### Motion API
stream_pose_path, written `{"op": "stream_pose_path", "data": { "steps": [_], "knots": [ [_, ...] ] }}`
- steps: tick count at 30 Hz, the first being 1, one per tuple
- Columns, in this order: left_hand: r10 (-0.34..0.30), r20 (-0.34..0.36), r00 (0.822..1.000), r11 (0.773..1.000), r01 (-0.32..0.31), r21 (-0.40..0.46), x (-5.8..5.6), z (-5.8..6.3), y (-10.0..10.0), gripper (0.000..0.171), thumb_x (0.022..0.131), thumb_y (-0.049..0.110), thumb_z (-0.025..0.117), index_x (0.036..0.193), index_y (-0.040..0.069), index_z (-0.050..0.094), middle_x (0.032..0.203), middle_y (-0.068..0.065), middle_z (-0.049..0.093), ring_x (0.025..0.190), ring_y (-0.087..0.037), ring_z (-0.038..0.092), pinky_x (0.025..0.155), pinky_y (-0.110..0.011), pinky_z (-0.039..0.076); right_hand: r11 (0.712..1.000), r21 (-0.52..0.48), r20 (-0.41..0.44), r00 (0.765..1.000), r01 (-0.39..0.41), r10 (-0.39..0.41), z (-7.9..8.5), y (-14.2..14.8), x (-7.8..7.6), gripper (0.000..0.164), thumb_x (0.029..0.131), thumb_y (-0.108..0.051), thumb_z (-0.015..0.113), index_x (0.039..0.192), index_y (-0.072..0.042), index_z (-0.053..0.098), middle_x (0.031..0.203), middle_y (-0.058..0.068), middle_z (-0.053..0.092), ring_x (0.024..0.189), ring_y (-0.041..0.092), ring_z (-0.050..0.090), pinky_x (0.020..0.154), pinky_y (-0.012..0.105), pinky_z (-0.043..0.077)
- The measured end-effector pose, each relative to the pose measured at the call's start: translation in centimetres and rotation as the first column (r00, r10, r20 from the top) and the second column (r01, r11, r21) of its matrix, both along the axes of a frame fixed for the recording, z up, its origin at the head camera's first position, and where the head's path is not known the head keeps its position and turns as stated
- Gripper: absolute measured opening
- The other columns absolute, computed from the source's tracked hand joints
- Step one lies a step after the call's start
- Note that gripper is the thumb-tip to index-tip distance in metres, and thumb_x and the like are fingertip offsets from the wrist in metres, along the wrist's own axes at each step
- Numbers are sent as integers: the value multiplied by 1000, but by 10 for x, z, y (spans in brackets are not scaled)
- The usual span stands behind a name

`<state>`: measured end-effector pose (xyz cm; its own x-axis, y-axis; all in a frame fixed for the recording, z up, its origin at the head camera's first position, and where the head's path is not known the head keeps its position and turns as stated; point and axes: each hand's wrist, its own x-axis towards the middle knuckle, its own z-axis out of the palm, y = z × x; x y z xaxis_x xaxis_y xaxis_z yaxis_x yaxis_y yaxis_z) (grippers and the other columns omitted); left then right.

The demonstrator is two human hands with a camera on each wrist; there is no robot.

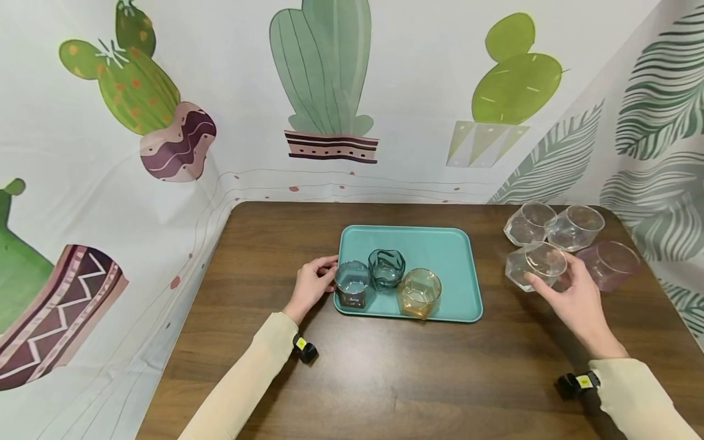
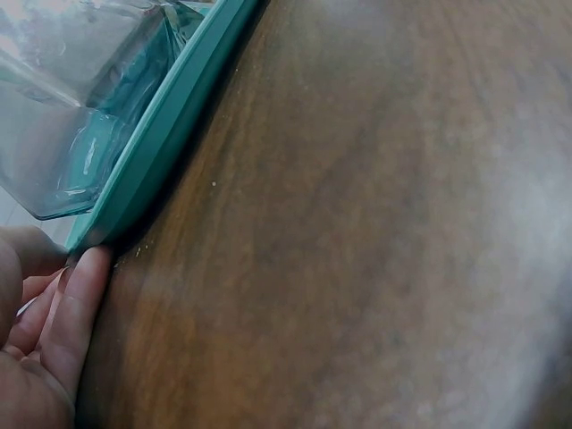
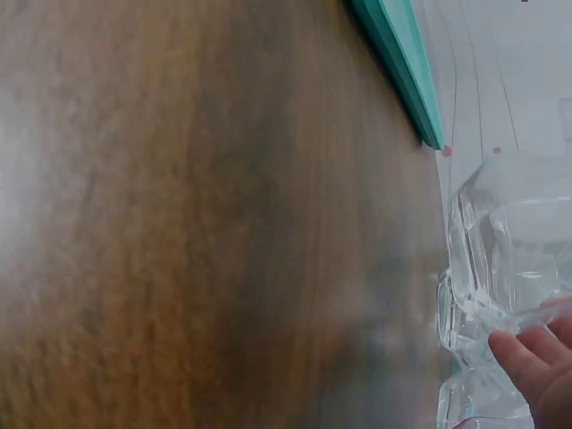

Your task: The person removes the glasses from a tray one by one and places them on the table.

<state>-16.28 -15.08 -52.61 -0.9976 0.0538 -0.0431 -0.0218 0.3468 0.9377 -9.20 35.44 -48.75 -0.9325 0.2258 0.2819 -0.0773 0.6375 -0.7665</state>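
My left hand (image 1: 315, 284) pinches the left rim of a teal tray (image 1: 451, 269), thumb and fingertips meeting at its edge in the left wrist view. On the tray, a blue-grey glass (image 1: 353, 281) stands closest to that hand. Beside it are a dark teal wavy glass (image 1: 386, 269) and an amber glass (image 1: 420, 293) near the front rim. Off to the right, my right hand (image 1: 577, 299) grips a clear faceted glass (image 1: 519, 269), thumb on the near side and fingers on the far side. The right wrist view shows this clear glass (image 3: 527, 237) large beside the fingertips.
Two more clear glasses (image 1: 528, 226), (image 1: 577, 229) stand at the table's back right. A pinkish-purple glass (image 1: 610, 266) is just right of my right hand, partly behind it. The brown wooden table (image 1: 385, 379) backs onto a cloth (image 1: 418, 177) printed with cacti.
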Motion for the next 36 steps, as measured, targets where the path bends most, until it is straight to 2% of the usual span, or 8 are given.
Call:
{"op": "stream_pose_path", "data": {
  "steps": [3, 13, 22, 31, 36],
  "knots": [
    [-1, 1, 1000, 1000, 1, -6, -1, -1, 0, 29, 100, 6, 69, 128, 8, 74, 105, -13, 72, 80, -15, 66, 61, -28, 65, 999, -3, 23, 999, 35, -35, -2, 3, -3, 69, 87, -10, 84, 144, 5, 48, 131, 18, 57, 106, -17, 49, 86, -6, 39],
    [1, 3, 1000, 1000, -1, -1, -1, -2, 0, 29, 100, 6, 69, 128, 8, 74, 106, -13, 72, 81, -14, 67, 62, -29, 65, 991, 19, 108, 985, 132, -133, -2, 8, -8, 71, 92, -25, 80, 146, 5, 45, 138, 28, 55, 107, -16, 46, 85, -4, 37],
    [1, 11, 1000, 1000, -1, -9, -2, -3, -1, 29, 100, 7, 70, 129, 8, 74, 106, -13, 72, 81, -14, 67, 62, -28, 65, 982, 7, 143, 972, 187, -186, -8, 11, -15, 69, 93, -29, 78, 143, 4, 46, 137, 26, 57, 105, -16, 47, 82, -4, 37],
    [-2, -3, 1000, 1000, 2, -13, -2, -3, 0, 28, 100, 7, 69, 128, 8, 74, 104, -12, 72, 80, -14, 67, 62, -28, 65, 982, -12, 149, 972, 188, -184, -10, 16, -22, 66, 93, -28, 78, 142, 5, 47, 134, 26, 58, 103, -16, 49, 79, -3, 39],
    [-1, -2, 1000, 1000, 1, -16, -2, -3, 0, 29, 100, 7, 69, 128, 7, 74, 103, -13, 72, 80, -14, 67, 61, -29, 65, 985, 1, 131, 976, 173, -172, -10, 18, -26, 65, 93, -27, 78, 143, 5, 50, 127, 27, 61, 95, -18, 47, 77, -2, 38]
  ]
}}
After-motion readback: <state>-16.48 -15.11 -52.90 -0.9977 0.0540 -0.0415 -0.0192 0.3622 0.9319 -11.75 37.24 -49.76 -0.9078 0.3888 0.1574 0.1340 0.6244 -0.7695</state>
